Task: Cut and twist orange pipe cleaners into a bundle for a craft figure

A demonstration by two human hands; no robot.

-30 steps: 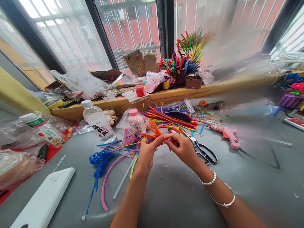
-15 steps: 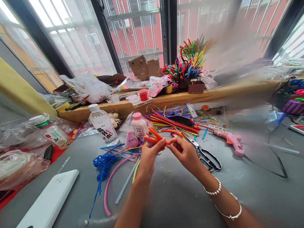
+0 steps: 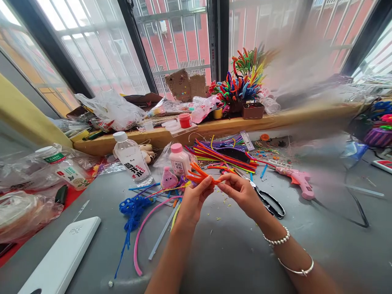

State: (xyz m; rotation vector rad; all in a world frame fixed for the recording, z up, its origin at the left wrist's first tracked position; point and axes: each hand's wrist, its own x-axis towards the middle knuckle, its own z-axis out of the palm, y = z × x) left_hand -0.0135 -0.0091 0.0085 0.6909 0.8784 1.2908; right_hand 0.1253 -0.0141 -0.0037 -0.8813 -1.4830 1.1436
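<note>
My left hand is closed around a bunch of orange pipe cleaners, whose loops fan out up and to the left. On the right, my right hand pinches the bunch's thin end between thumb and forefinger. Black-handled scissors lie just beyond my right hand, partly hidden by it. Left of my left hand are a pink crocheted figure and a tangle of blue yarn. Behind the hands stands a pink-capped bottle.
A pink glue gun lies at the right with its cord. Colourful pipe cleaners are piled behind. A clear water bottle stands at the left, and a white power bank lies at the lower left.
My right hand has shifted slightly, with its wrist a little higher, and covers more of the scissors. Both hands keep hold of the orange bunch.
</note>
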